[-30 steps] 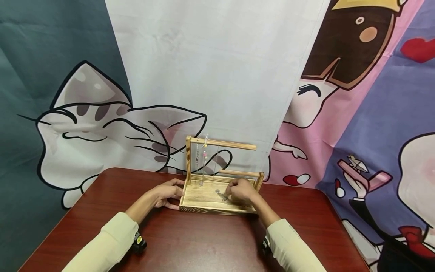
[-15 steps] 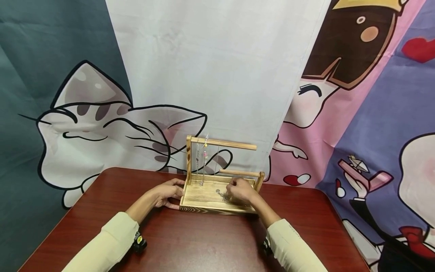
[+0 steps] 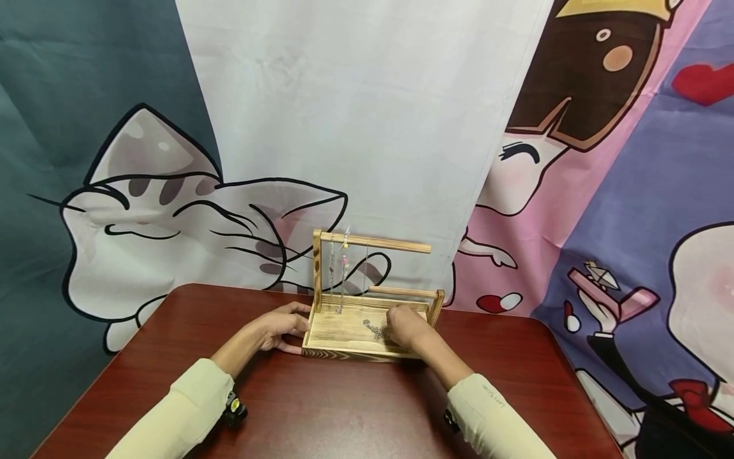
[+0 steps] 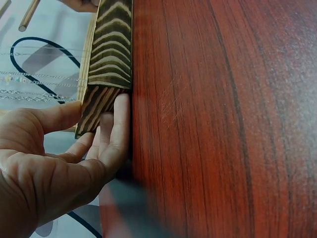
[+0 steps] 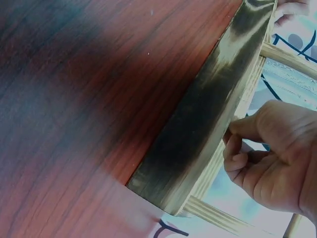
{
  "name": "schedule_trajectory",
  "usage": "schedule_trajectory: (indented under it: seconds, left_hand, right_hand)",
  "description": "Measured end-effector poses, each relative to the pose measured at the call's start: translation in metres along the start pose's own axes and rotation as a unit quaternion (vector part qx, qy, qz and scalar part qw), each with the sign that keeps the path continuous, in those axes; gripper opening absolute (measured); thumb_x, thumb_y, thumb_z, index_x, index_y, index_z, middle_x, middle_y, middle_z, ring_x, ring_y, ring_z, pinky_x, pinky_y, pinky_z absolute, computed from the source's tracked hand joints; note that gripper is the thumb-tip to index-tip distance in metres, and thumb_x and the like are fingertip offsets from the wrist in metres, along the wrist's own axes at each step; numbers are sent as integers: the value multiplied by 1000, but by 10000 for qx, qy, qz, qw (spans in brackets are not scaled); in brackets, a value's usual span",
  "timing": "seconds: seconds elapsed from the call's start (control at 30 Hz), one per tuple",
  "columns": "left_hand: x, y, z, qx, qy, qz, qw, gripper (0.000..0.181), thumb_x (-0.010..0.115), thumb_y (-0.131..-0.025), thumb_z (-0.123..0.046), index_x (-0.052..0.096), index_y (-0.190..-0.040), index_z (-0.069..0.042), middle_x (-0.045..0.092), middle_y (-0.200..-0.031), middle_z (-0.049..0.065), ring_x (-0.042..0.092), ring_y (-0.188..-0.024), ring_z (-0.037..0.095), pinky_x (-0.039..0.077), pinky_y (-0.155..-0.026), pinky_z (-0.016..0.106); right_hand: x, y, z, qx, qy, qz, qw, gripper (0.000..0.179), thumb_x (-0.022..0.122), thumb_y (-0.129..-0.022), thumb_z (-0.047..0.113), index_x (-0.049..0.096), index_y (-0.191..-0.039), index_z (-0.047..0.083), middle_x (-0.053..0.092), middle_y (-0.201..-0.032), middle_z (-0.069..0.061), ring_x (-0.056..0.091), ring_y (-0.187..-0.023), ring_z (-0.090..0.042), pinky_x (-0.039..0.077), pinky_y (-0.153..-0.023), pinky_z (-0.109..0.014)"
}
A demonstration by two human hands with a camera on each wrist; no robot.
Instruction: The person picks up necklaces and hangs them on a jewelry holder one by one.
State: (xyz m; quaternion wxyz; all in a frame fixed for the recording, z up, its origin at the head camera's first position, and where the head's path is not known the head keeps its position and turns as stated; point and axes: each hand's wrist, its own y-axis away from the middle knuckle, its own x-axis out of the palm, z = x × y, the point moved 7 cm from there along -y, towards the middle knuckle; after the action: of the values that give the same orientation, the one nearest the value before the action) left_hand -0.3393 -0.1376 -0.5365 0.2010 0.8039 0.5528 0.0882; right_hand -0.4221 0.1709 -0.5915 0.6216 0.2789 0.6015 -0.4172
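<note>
A wooden jewelry stand [image 3: 335,333] with a shallow tray base stands on the table. My left hand [image 3: 283,327] grips the tray's left end; in the left wrist view its fingers [image 4: 121,124] lie along the outer side and underside. My right hand [image 3: 406,325] is down in the tray's right half, with fingers curled and thumb and forefinger together at a small heap of silver chain necklace [image 3: 375,331]. In the right wrist view the front wall [image 5: 198,129] hides its fingertips. Thin necklaces, one with coloured beads [image 3: 345,260], hang from the upper bar [image 3: 384,242].
A shorter, lower bar [image 3: 404,292] spans the stand's right back, behind my right hand. Around the stand is a reddish-brown table [image 3: 344,401]. A cloth backdrop [image 3: 367,127] with cartoon figures hangs close behind.
My right hand has shifted slightly right and turned a little, showing more of its back. The chain heap beside it looks slightly rearranged. The left hand stays on the tray's end.
</note>
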Motion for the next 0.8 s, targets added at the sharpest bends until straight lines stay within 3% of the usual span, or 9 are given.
schedule_trajectory:
  seconds: [0.07,0.17,0.27,0.37,0.43,0.53,0.6,0.7,0.8]
  left_hand:
    - [0,0,0,6,3,3,10000,65,58,-105,0,35,-165,-3,67,-133,24,73,-115,29,70,-88,53]
    - [0,-1,1,6,2,-3,10000,64,58,-105,0,35,-165,-4,68,-132,24,73,-115,29,70,-88,53]
    - [0,-1,1,6,-6,-17,10000,64,58,-105,0,35,-165,-4,69,-132,23,73,-116,29,70,-87,52]
    - [0,-2,1,4,-27,-27,10000,64,59,-105,-1,35,-165,-4,68,-132,23,72,-117,30,70,-86,51]
    - [0,-3,1,1,-32,-33,10000,64,59,-105,-1,35,-165,-4,68,-132,23,72,-118,31,70,-86,51]
    - [0,-3,0,-7,-42,-45,10000,65,60,-105,-1,35,-165,-4,68,-132,24,71,-118,31,70,-86,50]
    - [0,-2,0,-10,-40,-44,10000,65,59,-105,0,35,-165,-4,67,-133,24,71,-118,31,70,-85,50]
    - [-1,-1,0,-4,-54,-33,10000,65,58,-105,0,35,-165,-4,66,-134,25,71,-118,31,70,-86,51]
    - [0,0,-1,1,-59,-17,10000,65,58,-105,1,35,-165,-3,65,-136,25,71,-117,31,70,-86,51]
  right_hand:
    - [-1,1,0,-39,-224,-69,9997,27,77,-85,14,60,-67,26,59,-68,10,57,-66,-10,54,-60,-32]
    - [-12,6,2,-5,-1073,112,9942,21,69,-93,19,66,-74,26,61,-72,10,56,-68,-10,52,-62,-31]
    - [-45,19,19,319,-2177,426,9746,20,63,-101,20,75,-85,18,68,-81,2,56,-72,-14,50,-64,-32]
    - [-84,35,40,1024,-3356,703,9338,24,64,-105,20,82,-102,4,73,-92,-4,53,-73,-15,46,-63,-29]
    - [-106,46,52,1594,-4170,781,8914,27,67,-107,19,83,-110,-3,70,-89,-4,48,-69,-11,43,-60,-25]
    - [-117,53,58,1994,-5057,856,8350,31,67,-109,17,78,-123,-9,61,-81,3,36,-61,-5,33,-55,-20]
    - [-121,55,59,2078,-5501,899,8038,32,67,-110,13,75,-127,-13,59,-80,6,30,-57,-2,29,-52,-18]
    - [-127,57,58,2071,-5862,937,7776,31,67,-110,12,74,-126,-13,54,-72,10,26,-53,-1,25,-49,-17]
    - [-134,60,56,2018,-6029,869,7670,29,68,-110,15,77,-125,-9,49,-69,13,25,-52,0,24,-48,-16]
